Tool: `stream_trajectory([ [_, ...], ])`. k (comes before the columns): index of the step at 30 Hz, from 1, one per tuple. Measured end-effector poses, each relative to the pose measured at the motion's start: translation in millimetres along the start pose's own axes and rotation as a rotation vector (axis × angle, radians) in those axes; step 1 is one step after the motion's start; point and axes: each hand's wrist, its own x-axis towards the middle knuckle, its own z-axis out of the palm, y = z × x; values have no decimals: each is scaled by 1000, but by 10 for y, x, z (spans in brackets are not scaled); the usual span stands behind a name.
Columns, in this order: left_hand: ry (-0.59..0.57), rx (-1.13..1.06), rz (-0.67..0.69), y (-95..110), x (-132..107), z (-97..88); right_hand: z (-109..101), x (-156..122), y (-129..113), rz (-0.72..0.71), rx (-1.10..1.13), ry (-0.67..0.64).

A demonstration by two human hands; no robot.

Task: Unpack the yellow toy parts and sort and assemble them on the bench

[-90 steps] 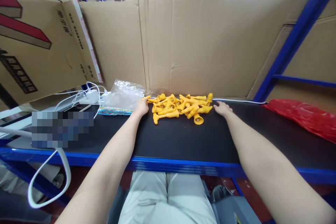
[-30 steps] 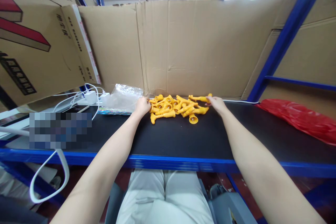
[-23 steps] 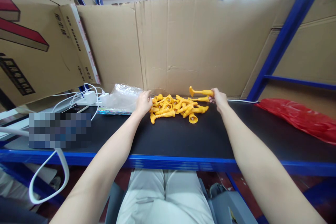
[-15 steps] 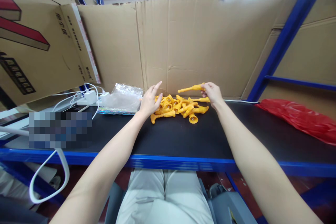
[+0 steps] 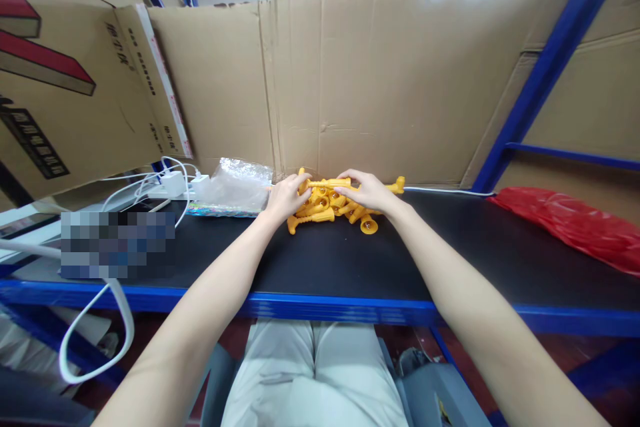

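Observation:
A yellow plastic horn-shaped piece [image 5: 329, 183] lies level between my two hands, just above the pile. My left hand [image 5: 286, 199] pinches its left end, where a short bent part sticks up. At the wider right end, the fingers and thumb of my right hand [image 5: 369, 191] close on it. Beneath is a pile of similar yellow pieces [image 5: 320, 202], some with round flared mouths facing me, partly covered by my hands. One flared mouth [image 5: 369, 225] faces forward at the pile's front. Another yellow piece [image 5: 397, 185] sticks out to the right behind my right wrist.
Left of the pile lies a clear plastic bag [image 5: 237, 188], with white chargers and cables [image 5: 173, 183] beyond it. A red plastic bag [image 5: 560, 220] rests at the right. Cardboard [image 5: 390, 80] walls the back of the black tabletop [image 5: 340, 267], which has a blue front edge [image 5: 340, 307].
My right hand has come left and down to the pile, meeting my left hand. My left hand has closed from spread fingers onto a yellow piece, which is now between both hands.

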Motion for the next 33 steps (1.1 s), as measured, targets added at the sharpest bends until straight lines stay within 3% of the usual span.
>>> stream_trajectory([
  [5,-14,9,30,60,-5,-7,60,14,76,-93,-360,-33],
  [12,-71,-68,-98,101,26,30,22,-10,-51,-221,-615,89],
  [23,-100,61,-93,191,-14,-51,83,-34,-25,-265,-646,12],
  [33,-100,79,-108,197,-27,-47,84,-31,24,-205,-635,23],
])
